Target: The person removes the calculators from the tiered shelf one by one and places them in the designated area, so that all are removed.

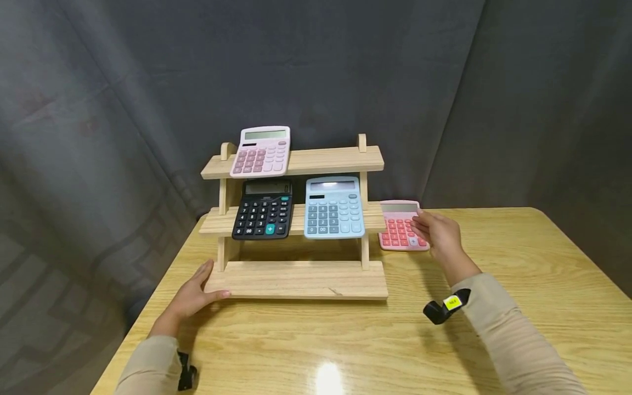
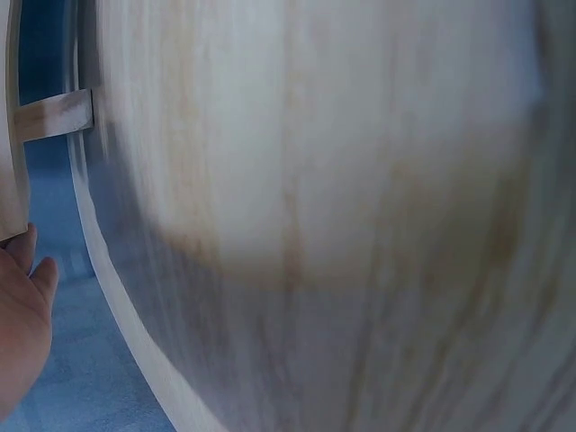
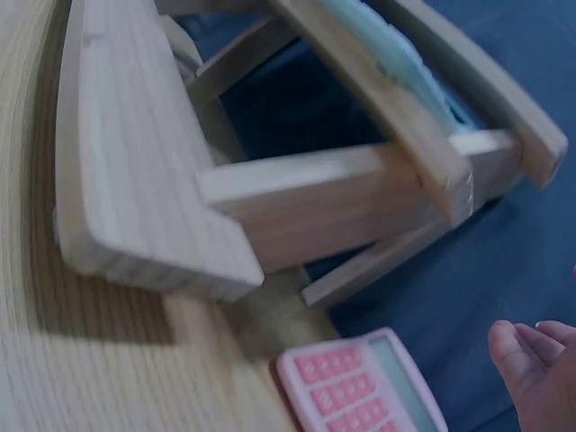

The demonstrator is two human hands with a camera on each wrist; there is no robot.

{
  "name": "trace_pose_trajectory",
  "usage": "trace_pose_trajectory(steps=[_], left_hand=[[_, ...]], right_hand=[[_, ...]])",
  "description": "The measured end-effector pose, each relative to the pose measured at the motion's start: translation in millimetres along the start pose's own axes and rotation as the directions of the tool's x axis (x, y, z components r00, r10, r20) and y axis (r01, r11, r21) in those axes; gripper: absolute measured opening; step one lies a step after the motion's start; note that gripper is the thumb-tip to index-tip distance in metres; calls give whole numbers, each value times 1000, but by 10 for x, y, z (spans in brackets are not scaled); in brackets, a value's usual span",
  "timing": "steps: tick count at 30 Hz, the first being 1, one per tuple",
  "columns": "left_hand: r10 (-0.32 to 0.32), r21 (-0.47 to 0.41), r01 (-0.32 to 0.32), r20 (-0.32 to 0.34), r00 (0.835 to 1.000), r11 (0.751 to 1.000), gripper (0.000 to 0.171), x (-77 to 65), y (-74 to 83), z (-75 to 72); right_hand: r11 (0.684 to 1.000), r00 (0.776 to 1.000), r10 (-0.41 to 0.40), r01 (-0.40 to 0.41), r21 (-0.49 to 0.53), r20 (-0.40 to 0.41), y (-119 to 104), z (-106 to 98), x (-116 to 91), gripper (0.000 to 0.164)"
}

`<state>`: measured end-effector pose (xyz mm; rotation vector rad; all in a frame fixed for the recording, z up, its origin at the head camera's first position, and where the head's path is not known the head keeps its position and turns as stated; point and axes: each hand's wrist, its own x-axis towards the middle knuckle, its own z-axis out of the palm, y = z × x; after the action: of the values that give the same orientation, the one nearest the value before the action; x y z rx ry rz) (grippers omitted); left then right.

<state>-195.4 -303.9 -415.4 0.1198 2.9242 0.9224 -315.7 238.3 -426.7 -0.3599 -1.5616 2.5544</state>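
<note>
A wooden three-tier stand (image 1: 296, 280) is on the table, its posts also showing in the right wrist view. My left hand (image 1: 190, 296) touches the left end of its bottom shelf, with the thumb at the front edge. Right of the stand is a pink calculator (image 1: 395, 227) with coral keys, its left edge partly hidden by the middle shelf. My right hand (image 1: 439, 236) is at that calculator's right side, overlapping it in the head view. From the right wrist, the loosely bent fingers (image 3: 517, 360) appear apart from the pink calculator (image 3: 351, 387).
On the top shelf leans a pale pink calculator (image 1: 261, 151). The middle shelf carries a black calculator (image 1: 263, 210) and a light blue calculator (image 1: 334, 208). A grey curtain (image 1: 316, 71) hangs behind the wooden table (image 1: 523, 263).
</note>
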Motion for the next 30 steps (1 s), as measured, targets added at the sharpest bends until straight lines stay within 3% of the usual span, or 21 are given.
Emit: trace_pose_trajectory(steps=[5, 7, 12, 14, 15, 17, 18, 20, 21, 22, 24, 25, 30], left_hand=[[-3, 1, 3, 0, 1000, 1000, 102, -4, 10, -17], [-4, 5, 4, -1, 1000, 1000, 102, -2, 9, -23], [-19, 10, 19, 3, 1000, 1000, 103, -13, 5, -20], [-27, 7, 27, 5, 1000, 1000, 103, -24, -1, -12], [-29, 3, 29, 6, 1000, 1000, 103, -30, -4, -8], [-28, 0, 28, 4, 1000, 1000, 102, -35, -15, 2], [-24, -2, 24, 2, 1000, 1000, 102, -37, -19, 7], [-17, -6, 17, 1, 1000, 1000, 102, -35, -28, 16], [-14, -8, 14, 1, 1000, 1000, 102, -33, -30, 19], [-11, -8, 11, 1, 1000, 1000, 102, -32, -29, 21], [-6, -9, 6, -1, 1000, 1000, 102, -26, -26, 21], [-2, -8, 2, -3, 1000, 1000, 102, -24, -23, 19], [13, -5, -13, -7, 1000, 1000, 101, -11, -13, 12]], right_hand=[[999, 998, 24, -26, 19, 66, -258, 264, -291, 28], [998, 999, 15, -12, -55, 52, -325, 369, -367, 38], [997, 998, 15, -10, -80, 68, -677, 856, -939, 52], [998, 997, 10, -5, -70, 74, -736, 980, -1042, 52], [999, 994, 6, -2, -34, 113, -669, 934, -906, 49], [999, 992, 16, -10, -51, 123, -670, 995, -887, 49], [999, 990, 0, 6, -37, 143, -542, 923, -672, 48], [999, 987, -4, 10, -41, 163, -547, 990, -678, 48], [999, 985, 0, 7, -43, 171, -554, 1025, -684, 48], [996, 990, 8, 4, -92, 139, -648, 1158, -860, 51], [996, 989, 3, 11, -90, 151, -678, 1243, -917, 51], [993, 991, 22, -6, -119, 134, -813, 1383, -1139, 51], [994, 991, 45, -31, -107, 126, -830, 1502, -1127, 52]])
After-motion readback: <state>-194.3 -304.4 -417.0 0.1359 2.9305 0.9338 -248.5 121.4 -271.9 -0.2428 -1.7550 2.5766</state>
